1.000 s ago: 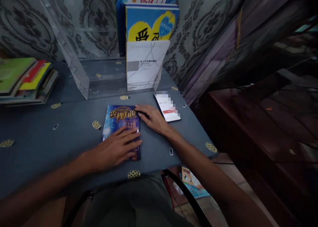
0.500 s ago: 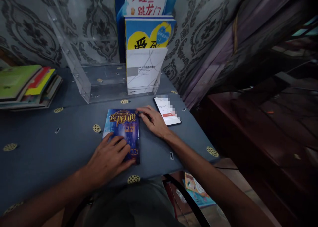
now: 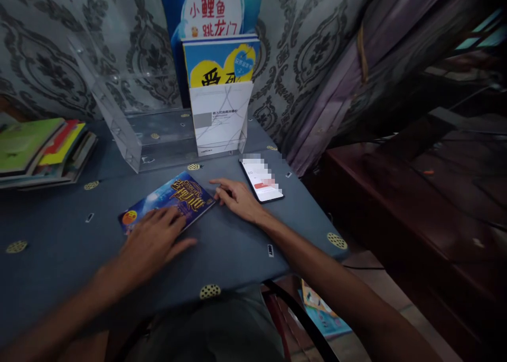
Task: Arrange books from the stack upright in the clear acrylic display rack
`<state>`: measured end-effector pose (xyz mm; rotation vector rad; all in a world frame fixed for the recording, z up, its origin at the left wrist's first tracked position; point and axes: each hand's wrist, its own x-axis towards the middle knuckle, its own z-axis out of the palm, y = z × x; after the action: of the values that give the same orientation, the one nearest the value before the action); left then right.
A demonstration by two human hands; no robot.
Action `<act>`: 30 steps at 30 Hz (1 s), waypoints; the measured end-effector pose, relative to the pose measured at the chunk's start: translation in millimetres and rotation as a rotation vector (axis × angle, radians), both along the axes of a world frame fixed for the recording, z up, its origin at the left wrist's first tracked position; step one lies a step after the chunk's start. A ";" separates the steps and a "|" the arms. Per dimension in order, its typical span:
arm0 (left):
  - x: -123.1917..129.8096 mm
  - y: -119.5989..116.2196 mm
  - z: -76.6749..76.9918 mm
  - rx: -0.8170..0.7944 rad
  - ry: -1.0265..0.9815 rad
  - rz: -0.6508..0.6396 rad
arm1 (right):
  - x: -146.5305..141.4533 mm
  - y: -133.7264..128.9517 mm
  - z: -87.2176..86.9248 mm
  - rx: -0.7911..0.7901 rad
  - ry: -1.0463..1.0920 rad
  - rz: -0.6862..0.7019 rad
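A blue-purple book (image 3: 190, 193) with gold lettering lies flat and slanted on the cloth-covered table (image 3: 222, 256). Across its near side rests my left hand (image 3: 154, 235), palm down, fingers stretched over the cover and thumb apart. My right hand (image 3: 237, 198) is at the book's right corner, its index finger reaching out and the other fingers loosely curled. Whether its fingertips touch the corner I cannot tell. Nothing shows between the fingers of this hand. Just right of it lies a phone (image 3: 263, 185) with a lit screen.
A clear acrylic rack (image 3: 122, 135) stands at the back, with a white booklet (image 3: 219, 127) and picture books (image 3: 214, 11) upright at its right end. Stacked books (image 3: 29, 145) lie at the left. Below the table's right edge, more books (image 3: 322, 314) lie on the floor.
The book has turned anticlockwise, its lower end swinging left. My left hand has moved left with it, while my right hand has stayed near the corner and extended its index finger.
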<state>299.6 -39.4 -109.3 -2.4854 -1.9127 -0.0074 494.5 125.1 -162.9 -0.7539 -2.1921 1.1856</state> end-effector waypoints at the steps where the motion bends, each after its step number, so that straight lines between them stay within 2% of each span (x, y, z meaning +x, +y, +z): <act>1: 3.1 6.3 1.7 0.004 0.031 0.047 | -0.6 -0.9 -0.1 0.007 -0.003 0.004; 4: 20.9 26.0 2.3 0.012 0.120 0.137 | -1.3 -1.9 -1.2 0.001 0.004 0.005; 9: 37.8 43.9 -3.2 0.022 0.214 0.163 | 1.3 -1.8 -1.8 -0.012 0.038 0.019; 22: 32.0 46.9 5.1 0.009 0.183 0.155 | 3.1 -7.9 4.8 -0.013 0.101 -0.037; 26: 34.2 46.2 5.6 -0.030 0.153 0.171 | 2.7 -12.1 5.8 0.031 0.140 -0.068; 30: 37.3 44.2 0.4 -0.022 0.143 0.170 | 2.5 -15.1 4.8 0.119 0.084 -0.019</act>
<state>336.9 4.8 -108.9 -2.2580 -2.0653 0.1875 497.0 110.0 -158.1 -0.6622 -2.1598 1.0481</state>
